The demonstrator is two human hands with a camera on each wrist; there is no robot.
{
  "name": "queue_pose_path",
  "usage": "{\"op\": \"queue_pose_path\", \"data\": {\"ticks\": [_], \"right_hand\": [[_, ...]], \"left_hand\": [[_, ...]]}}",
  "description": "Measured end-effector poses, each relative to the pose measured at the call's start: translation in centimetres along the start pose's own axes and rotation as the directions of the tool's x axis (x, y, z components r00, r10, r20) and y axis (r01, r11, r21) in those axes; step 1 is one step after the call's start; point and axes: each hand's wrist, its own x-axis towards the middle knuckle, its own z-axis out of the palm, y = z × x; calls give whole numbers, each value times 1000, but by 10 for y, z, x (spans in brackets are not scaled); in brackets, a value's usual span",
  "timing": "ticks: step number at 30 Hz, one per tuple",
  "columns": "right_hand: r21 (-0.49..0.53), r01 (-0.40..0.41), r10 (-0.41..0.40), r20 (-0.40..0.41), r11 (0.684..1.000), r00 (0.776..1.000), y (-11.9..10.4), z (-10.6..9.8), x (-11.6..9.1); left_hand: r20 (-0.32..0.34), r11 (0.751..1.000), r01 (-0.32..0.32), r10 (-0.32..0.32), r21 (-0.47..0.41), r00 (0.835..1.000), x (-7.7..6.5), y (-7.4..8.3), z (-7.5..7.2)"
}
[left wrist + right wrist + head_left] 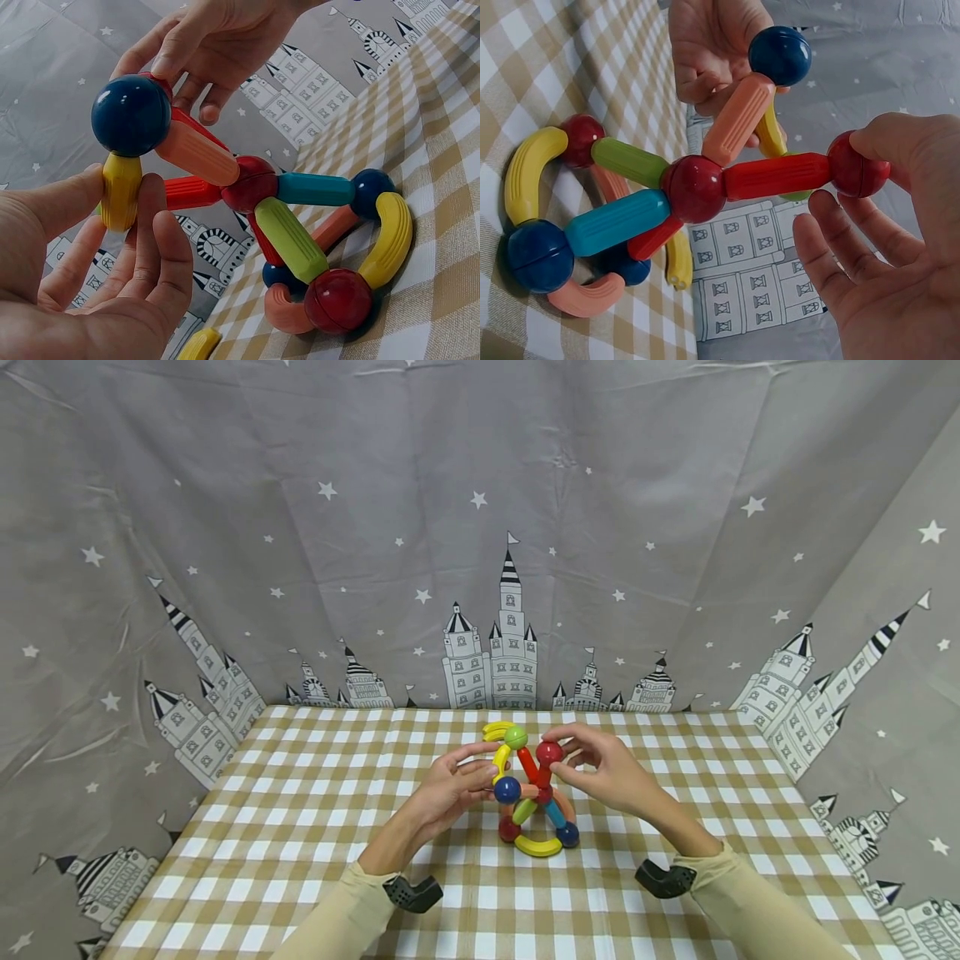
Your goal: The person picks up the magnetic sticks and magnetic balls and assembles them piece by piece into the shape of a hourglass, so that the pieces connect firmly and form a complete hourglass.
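Observation:
A magnetic stick-and-ball structure stands on the table between both hands. Its central red ball (695,189) joins sticks leading down to a base of balls and curved sticks, including a yellow curved base stick (538,847). Upward sticks lead to a navy ball (131,115), a green ball (516,737) and an upper red ball (846,174). My left hand (442,789) pinches the yellow curved stick (121,193) between the navy and green balls. With thumb and fingers, my right hand (611,768) holds the upper red ball.
Behind the structure lies a loose yellow curved piece (495,728) on the checked tablecloth (315,827). A grey curtain (375,460) printed with castles and stars surrounds the table's back and sides.

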Motion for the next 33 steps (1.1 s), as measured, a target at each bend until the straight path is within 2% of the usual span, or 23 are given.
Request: {"op": "queue_pose_path", "data": {"ticks": [8,12,15,22,28,33], "right_hand": [[21,-39,40,-32,999,999,6,0,-6],[76,-89,93,-58,993,994,21,6,-15],[113,-139,145,-47,984,988,36,13,-24],[29,-144,144,28,989,989,61,34,-38],[-3,-204,204,-1,979,979,63,43,-40],[-3,-205,205,-7,979,979,63,46,-38]], "left_hand": [[-5,1000,-1,1,3,1000,0,0,0],[-4,1000,-3,3,-3,1000,0,-1,0],[-4,1000,-5,5,-3,1000,0,-1,0],[-15,1000,8,-8,-3,1000,-1,0,0],[-3,1000,13,-13,-5,1000,-1,0,1],[-15,1000,2,-2,7,1000,-3,0,-1]]}}
